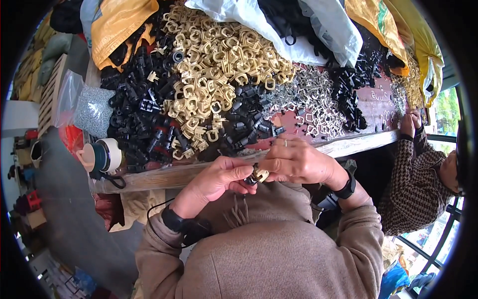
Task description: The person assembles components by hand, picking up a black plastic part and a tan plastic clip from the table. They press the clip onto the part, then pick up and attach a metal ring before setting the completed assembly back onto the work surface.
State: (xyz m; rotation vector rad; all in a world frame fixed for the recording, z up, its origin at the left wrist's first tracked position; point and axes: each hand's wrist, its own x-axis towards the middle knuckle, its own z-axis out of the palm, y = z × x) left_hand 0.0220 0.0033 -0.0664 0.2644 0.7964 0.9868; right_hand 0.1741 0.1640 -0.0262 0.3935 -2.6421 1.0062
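Just in front of the table edge, my left hand (226, 178) holds a small black plastic part (251, 180) between thumb and fingers. A cream plastic piece (260, 175) sits against that part. My right hand (298, 162) comes in from the other side with its fingers closed on the cream piece. The fingers partly cover both pieces, so how they join is hidden. Beyond my hands lie a large heap of cream plastic clips (234, 47) and a heap of black plastic parts (142, 97). Silvery metal rings (318, 117) spread out to the right.
A clear bag of small metal pieces (93, 112) stands at the table's left, behind a round white and green container (108, 155). Woven sacks (122, 25) line the back. At the right, another person's hands (411, 122) rest by the table edge (358, 143).
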